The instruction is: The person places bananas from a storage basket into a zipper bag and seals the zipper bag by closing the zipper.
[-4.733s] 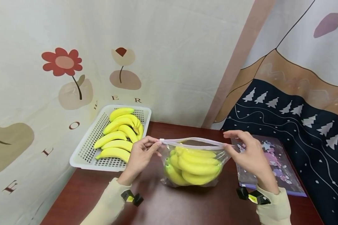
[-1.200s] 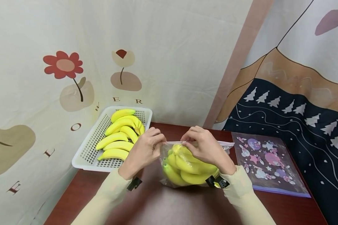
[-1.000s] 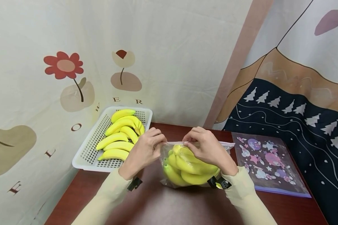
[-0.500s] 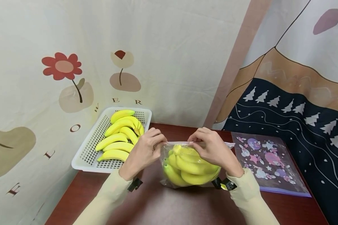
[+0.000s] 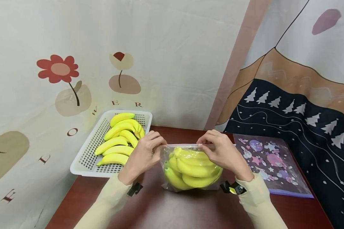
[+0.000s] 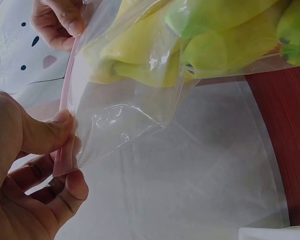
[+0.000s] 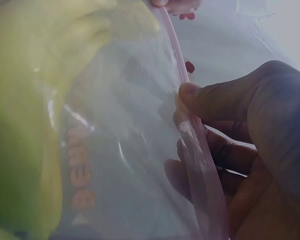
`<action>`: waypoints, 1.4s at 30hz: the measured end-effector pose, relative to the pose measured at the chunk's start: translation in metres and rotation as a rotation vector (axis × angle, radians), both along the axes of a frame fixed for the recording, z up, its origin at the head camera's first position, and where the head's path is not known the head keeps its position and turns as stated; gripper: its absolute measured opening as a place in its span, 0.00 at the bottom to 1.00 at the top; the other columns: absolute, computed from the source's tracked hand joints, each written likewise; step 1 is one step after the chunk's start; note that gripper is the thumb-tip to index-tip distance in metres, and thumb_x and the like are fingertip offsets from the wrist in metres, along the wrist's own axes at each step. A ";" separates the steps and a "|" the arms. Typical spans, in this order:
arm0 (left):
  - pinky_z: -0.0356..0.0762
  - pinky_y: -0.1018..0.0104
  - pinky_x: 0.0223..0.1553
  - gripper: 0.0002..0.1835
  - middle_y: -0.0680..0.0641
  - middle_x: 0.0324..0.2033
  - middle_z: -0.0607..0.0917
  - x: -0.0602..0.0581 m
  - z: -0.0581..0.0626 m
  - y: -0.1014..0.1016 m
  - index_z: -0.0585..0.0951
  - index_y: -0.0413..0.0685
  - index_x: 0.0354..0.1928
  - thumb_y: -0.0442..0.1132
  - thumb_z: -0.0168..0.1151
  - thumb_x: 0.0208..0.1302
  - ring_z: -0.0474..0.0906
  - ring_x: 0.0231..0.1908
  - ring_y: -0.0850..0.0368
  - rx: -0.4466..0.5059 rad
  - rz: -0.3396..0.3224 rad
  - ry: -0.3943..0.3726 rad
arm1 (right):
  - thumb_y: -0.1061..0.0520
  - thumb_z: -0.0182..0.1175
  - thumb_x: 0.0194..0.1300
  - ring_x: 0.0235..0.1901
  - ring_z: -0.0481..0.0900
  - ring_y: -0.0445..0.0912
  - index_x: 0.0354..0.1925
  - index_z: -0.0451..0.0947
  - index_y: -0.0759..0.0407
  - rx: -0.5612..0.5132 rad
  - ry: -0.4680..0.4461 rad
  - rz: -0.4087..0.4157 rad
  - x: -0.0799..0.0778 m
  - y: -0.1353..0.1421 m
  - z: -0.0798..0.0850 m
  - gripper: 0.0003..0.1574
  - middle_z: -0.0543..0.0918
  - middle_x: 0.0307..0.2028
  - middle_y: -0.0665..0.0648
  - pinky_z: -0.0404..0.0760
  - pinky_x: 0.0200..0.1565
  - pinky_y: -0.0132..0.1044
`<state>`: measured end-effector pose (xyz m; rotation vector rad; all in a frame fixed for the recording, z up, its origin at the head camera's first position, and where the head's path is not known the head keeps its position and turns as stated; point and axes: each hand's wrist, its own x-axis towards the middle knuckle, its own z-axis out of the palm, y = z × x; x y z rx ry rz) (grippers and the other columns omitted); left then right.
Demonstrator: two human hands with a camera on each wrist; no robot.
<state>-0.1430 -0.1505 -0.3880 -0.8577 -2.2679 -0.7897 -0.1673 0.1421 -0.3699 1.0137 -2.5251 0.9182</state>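
Observation:
A clear zip bag (image 5: 165, 156) sits upright on the table with a bunch of yellow bananas (image 5: 196, 168) showing through its film. At the left end of the bag's pink zip strip (image 6: 70, 85), my left hand (image 5: 144, 154) pinches the strip between thumb and curled fingers. My right hand (image 5: 222, 152) pinches the same strip toward its right end, thumb on the near side and fingers behind, as the right wrist view shows. Between the two hands the strip runs straight, its edges together. Orange printed letters (image 7: 81, 170) show through the film in the right wrist view.
A white perforated basket (image 5: 83, 159) with several bananas (image 5: 114, 141) stands at the back left. On the right lies a flat patterned zip bag (image 5: 272, 159) with a purple strip. A printed curtain (image 5: 177, 63) hangs behind the dark red table (image 5: 172, 213).
The bag's mouth, gaping in the oldest frame, is now drawn together. My right hand came in to the strip's middle, then slid right along it. My left hand keeps its hold.

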 end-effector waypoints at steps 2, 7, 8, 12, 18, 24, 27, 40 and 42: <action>0.69 0.75 0.34 0.09 0.53 0.28 0.82 0.000 0.000 0.000 0.86 0.45 0.31 0.23 0.65 0.61 0.72 0.33 0.60 0.003 0.002 0.008 | 0.60 0.72 0.63 0.37 0.77 0.37 0.38 0.86 0.49 -0.001 -0.005 -0.006 0.000 0.003 0.000 0.07 0.83 0.35 0.43 0.86 0.41 0.32; 0.68 0.76 0.34 0.08 0.53 0.28 0.82 0.000 -0.001 -0.001 0.85 0.45 0.30 0.24 0.66 0.61 0.72 0.32 0.60 0.017 -0.001 0.021 | 0.59 0.72 0.63 0.36 0.76 0.38 0.38 0.86 0.50 -0.013 -0.007 -0.019 -0.001 0.009 -0.002 0.06 0.82 0.34 0.45 0.88 0.41 0.34; 0.68 0.76 0.34 0.08 0.53 0.28 0.82 0.000 -0.001 -0.001 0.85 0.45 0.30 0.24 0.66 0.62 0.72 0.32 0.60 0.020 -0.002 0.020 | 0.59 0.72 0.63 0.36 0.76 0.39 0.38 0.86 0.50 -0.014 -0.009 -0.024 -0.001 0.010 -0.002 0.06 0.82 0.34 0.46 0.88 0.42 0.35; 0.68 0.77 0.35 0.07 0.53 0.28 0.82 0.001 -0.002 -0.002 0.85 0.45 0.31 0.26 0.66 0.63 0.73 0.32 0.59 0.026 -0.005 0.008 | 0.60 0.72 0.64 0.37 0.77 0.40 0.39 0.86 0.49 -0.015 -0.030 -0.040 0.000 0.015 -0.004 0.07 0.82 0.35 0.47 0.89 0.43 0.36; 0.67 0.79 0.36 0.07 0.53 0.29 0.82 0.002 -0.002 -0.003 0.85 0.46 0.31 0.27 0.66 0.64 0.73 0.33 0.60 0.029 -0.007 -0.011 | 0.61 0.71 0.64 0.38 0.78 0.40 0.39 0.86 0.50 -0.017 -0.035 -0.052 0.001 0.022 -0.004 0.07 0.84 0.37 0.47 0.89 0.44 0.39; 0.66 0.80 0.36 0.06 0.53 0.29 0.82 0.000 -0.002 -0.004 0.85 0.46 0.31 0.28 0.67 0.65 0.73 0.33 0.60 0.034 -0.003 -0.007 | 0.61 0.71 0.64 0.40 0.80 0.41 0.40 0.86 0.50 -0.018 -0.031 -0.083 0.002 0.031 -0.004 0.08 0.84 0.38 0.47 0.89 0.46 0.42; 0.66 0.81 0.37 0.06 0.53 0.29 0.82 -0.001 -0.002 -0.004 0.85 0.45 0.31 0.28 0.66 0.65 0.73 0.33 0.60 0.031 -0.001 -0.006 | 0.60 0.72 0.64 0.40 0.80 0.41 0.40 0.85 0.49 -0.022 -0.032 -0.095 0.002 0.037 -0.004 0.08 0.84 0.38 0.47 0.89 0.46 0.42; 0.67 0.79 0.34 0.07 0.53 0.28 0.82 -0.004 -0.004 -0.003 0.85 0.47 0.31 0.28 0.67 0.64 0.72 0.31 0.60 0.039 -0.008 0.014 | 0.60 0.73 0.62 0.30 0.73 0.39 0.40 0.86 0.47 -0.034 0.014 -0.172 0.001 0.062 -0.012 0.10 0.81 0.33 0.44 0.78 0.30 0.30; 0.67 0.79 0.34 0.07 0.53 0.28 0.82 -0.004 -0.005 -0.003 0.85 0.47 0.31 0.28 0.67 0.64 0.72 0.32 0.60 0.041 -0.009 0.009 | 0.59 0.73 0.62 0.30 0.73 0.39 0.40 0.86 0.46 -0.040 0.014 -0.182 0.001 0.066 -0.012 0.10 0.81 0.33 0.44 0.78 0.31 0.29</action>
